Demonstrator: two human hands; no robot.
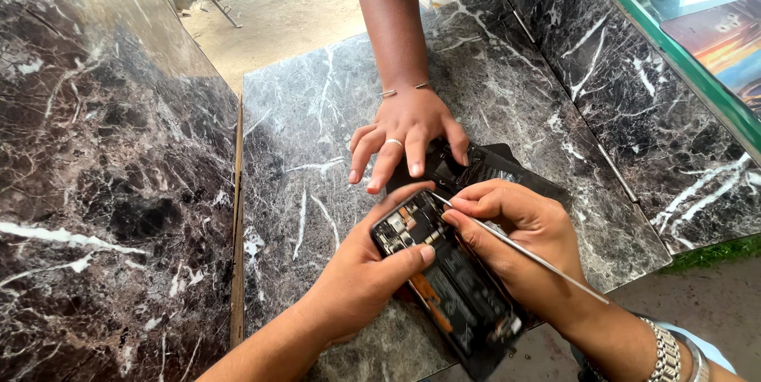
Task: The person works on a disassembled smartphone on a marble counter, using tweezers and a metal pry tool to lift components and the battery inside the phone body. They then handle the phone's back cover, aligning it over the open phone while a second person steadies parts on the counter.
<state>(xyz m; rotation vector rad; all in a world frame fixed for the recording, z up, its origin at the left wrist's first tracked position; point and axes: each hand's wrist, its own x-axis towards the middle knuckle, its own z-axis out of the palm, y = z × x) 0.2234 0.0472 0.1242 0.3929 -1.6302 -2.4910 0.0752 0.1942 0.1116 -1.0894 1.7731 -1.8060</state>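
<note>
Head view: our left hand (pixel 361 275) grips the opened smartphone (pixel 444 283) steady on the desk (pixel 317 136) so our right hand (pixel 519 235), pinching thin tweezers (pixel 523 251), reaches its circuitry.

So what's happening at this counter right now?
A person holds an opened phone, back cover off and its insides showing, over a dark marble counter. Their left hand grips its upper end, while the right hand pinches thin metal tweezers with the tip at the top of the phone's board. Another person's hand, wearing a ring and a bangle, rests on a black cover lying on the counter just beyond.
</note>
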